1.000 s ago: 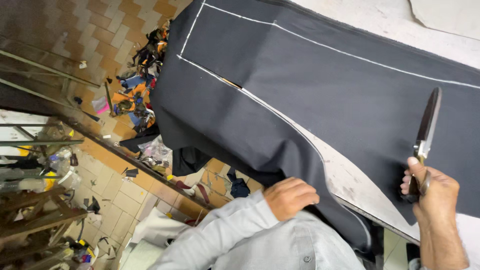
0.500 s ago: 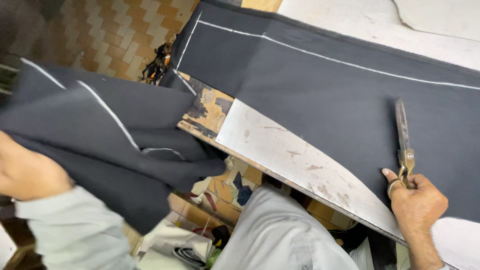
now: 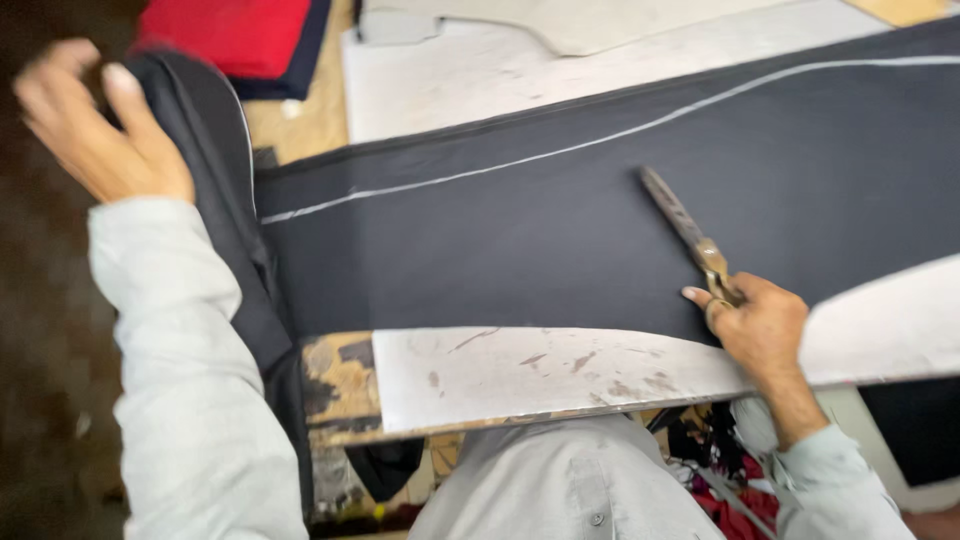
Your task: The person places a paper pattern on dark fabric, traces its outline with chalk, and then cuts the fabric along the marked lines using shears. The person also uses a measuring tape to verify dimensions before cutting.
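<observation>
A dark navy cloth (image 3: pixel 560 230) with a white chalk line (image 3: pixel 600 140) lies spread over the worktable (image 3: pixel 540 370). My right hand (image 3: pixel 755 325) grips the handles of large tailor's scissors (image 3: pixel 685 235), whose closed blades rest flat on the cloth and point up-left. My left hand (image 3: pixel 95 130) is raised at the far left with its fingers apart, next to a cut piece of the same dark cloth (image 3: pixel 235 210) that hangs down over the table's left end. Whether the fingers touch that piece is blurred.
A red and dark blue fabric stack (image 3: pixel 240 40) lies at the back left. A pale paper pattern (image 3: pixel 600 25) sits on the white table surface beyond the cloth. Fabric scraps (image 3: pixel 720 470) lie on the floor below the table's worn front edge.
My left hand carried the cut piece of dark cloth off to the left and up over the table's end. My right hand laid the scissors flat on the cloth.
</observation>
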